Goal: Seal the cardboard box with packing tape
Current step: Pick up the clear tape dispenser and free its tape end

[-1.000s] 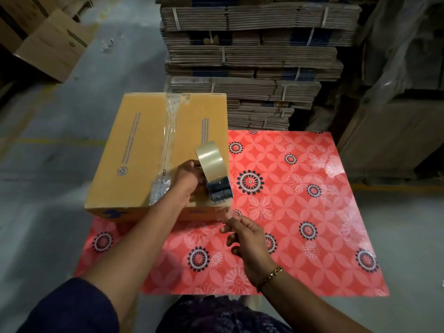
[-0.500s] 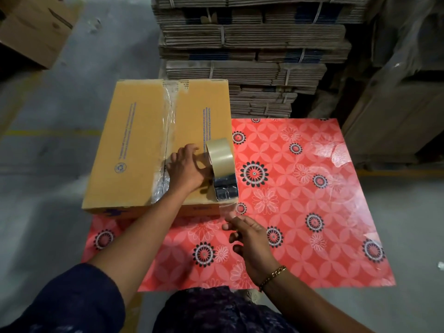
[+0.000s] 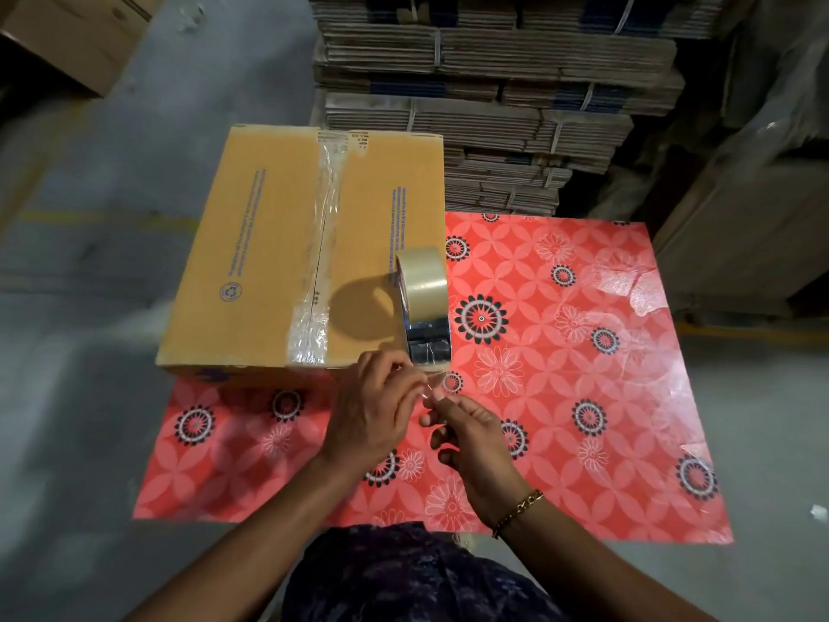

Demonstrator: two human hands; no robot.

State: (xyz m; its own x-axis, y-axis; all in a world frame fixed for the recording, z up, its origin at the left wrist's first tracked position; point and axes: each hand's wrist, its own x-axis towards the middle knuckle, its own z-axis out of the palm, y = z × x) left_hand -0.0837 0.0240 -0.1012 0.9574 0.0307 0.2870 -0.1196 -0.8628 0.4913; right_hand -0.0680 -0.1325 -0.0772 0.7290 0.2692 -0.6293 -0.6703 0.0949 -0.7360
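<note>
A closed brown cardboard box [image 3: 269,244] lies on the red flowered table [image 3: 583,374], with a strip of clear tape [image 3: 320,271] along its centre seam. A roll of clear packing tape [image 3: 424,303] stands on edge at the box's near right corner, with nobody holding it. Its loose end hangs down in front of the box. My left hand [image 3: 374,410] and my right hand [image 3: 471,437] meet just below the roll, both pinching that loose tape end between fingertips.
Tall stacks of strapped flat cardboard [image 3: 493,92] rise behind the table. An open carton [image 3: 71,33] sits on the floor at far left. Boards wrapped in plastic [image 3: 753,217] lean at the right. A clear plastic film [image 3: 628,285] lies on the table's right side.
My left hand has let go of the tape roll and come down to the loose tape end beside my right hand. The roll now stands alone on the box.
</note>
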